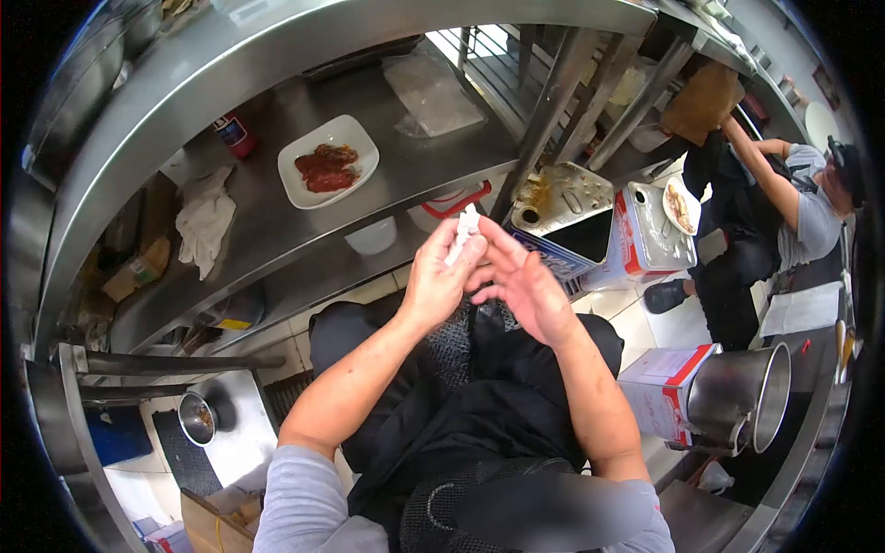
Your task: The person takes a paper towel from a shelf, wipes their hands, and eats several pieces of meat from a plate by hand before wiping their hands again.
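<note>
White and crumpled, a small paper-like wad (464,232) is pinched in the fingertips of the left hand (441,276), raised before a steel shelf (277,230). The right hand (527,293) is spread flat and holds nothing, its fingers touching the left hand just below the wad. A white plate (355,138) of red food sits on the shelf.

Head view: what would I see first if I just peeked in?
Your eye lands on the two hands in the middle: the left hand pinches a small white wad, with the right hand open beside it. Next comes the white plate of red food on the steel shelf above, and another person at the far right.
</note>
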{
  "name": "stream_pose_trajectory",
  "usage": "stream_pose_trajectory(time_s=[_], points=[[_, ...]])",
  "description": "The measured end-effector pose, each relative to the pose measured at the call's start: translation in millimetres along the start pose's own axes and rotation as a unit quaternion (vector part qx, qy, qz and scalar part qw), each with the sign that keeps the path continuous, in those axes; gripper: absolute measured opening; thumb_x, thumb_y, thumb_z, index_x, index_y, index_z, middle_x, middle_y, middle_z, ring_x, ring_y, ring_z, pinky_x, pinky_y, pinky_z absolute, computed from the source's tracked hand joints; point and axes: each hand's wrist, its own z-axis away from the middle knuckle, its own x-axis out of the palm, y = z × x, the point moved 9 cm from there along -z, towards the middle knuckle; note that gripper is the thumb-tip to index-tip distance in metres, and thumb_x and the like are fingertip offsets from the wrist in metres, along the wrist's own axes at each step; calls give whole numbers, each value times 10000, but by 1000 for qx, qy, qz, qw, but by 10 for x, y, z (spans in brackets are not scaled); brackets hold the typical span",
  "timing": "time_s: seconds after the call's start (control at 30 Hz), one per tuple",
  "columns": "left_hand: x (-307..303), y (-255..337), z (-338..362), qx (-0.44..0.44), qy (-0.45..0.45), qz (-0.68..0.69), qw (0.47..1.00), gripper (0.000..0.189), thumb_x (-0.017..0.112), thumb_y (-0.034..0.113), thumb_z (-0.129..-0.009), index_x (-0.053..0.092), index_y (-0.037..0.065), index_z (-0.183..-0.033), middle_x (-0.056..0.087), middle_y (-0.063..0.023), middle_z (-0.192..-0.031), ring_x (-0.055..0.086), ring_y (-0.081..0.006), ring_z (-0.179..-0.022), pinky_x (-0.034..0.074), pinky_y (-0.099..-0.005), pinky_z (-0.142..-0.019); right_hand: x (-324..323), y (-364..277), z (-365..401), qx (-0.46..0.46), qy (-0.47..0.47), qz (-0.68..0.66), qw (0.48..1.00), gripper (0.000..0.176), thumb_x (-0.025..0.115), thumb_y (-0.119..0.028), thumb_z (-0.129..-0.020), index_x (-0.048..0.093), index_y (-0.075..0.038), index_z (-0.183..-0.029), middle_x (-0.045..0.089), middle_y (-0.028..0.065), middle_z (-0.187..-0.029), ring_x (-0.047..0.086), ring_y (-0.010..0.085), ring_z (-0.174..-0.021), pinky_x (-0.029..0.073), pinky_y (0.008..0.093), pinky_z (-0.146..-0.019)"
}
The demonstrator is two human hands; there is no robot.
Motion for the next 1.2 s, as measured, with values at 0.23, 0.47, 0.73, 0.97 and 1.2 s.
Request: stream_pose_trajectory(time_s=[0.23, 0.47, 0.73, 0.97, 1.2], points=[[-157, 301, -10, 18, 0, -185, 983, 282, 564, 310, -1052, 673, 56, -1110, 687, 15, -944, 585, -58, -866, 481, -250, -752, 78, -4, -21, 11, -13, 65, 998, 986, 383, -767, -940, 163, -82, -1615, 410, 137, -1567, 538, 246, -1221, 431, 383, -1016], [-273, -419, -82, -149, -4, 121, 981, 412, 469, 326, -1085, 621, -22, -1244, 688, -112, -1189, 660, -184, -1060, 507, -344, -968, 56, -402, 24, -178, 34, 458, 870, 794, 469, -580, -1005, 346, -9, -1543, 371, 210, -1580, 306, 385, -1480, 220, 471, -1212], [283, -46, 138, -128, -170, 285, 935, 714, 313, 565, -1063, 333, 42, -1549, 415, -127, -1556, 410, -242, -1425, 300, -383, -1195, 180, -515, -15, -271, 165, 617, 720, 362, 452, 18, -1002, 592, 34, -1335, 620, 211, -1351, 588, 341, -1283, 464, 409, -1075], [405, 362, 264, 214, -75, -223, 948, 681, 516, 258, -1042, 194, 1, -1584, 249, -280, -1552, 210, -412, -1498, 214, -426, -1213, -393, -394, 70, -192, 316, 247, 896, 152, 695, -113, -972, 701, 26, -1035, 714, 32, -921, 629, 83, -799, 508, 224, -754], [-92, 454, -44, 233, 73, -215, 945, 276, 471, 240, -1056, 562, -5, -1142, 636, -210, -995, 634, -400, -985, 498, -422, -836, 481, 76, -122, -41, -3, -93, 995, 895, 286, -681, -1015, 89, -43, -1611, 166, 132, -1672, 205, 255, -1527, 196, 414, -1220]])
